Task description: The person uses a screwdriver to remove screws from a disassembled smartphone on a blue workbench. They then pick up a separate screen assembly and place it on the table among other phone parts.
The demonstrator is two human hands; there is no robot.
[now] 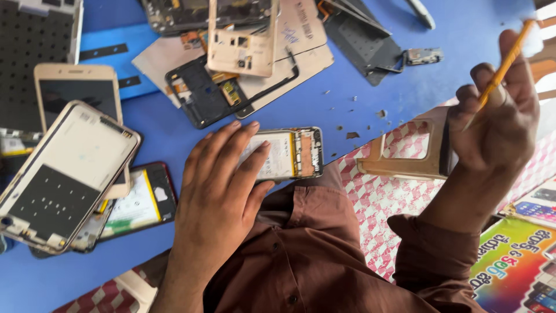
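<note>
Below, left hand (217, 185) on opened phone (289, 153)

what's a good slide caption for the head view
Left hand rests on an opened phone on a blue table; right hand holds a yellow tool.

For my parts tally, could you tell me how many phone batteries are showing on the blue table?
2. One battery sits in the opened phone under the left hand; another battery lies in the dark-framed phone at lower left. Others may be hidden under stacked parts.
</note>
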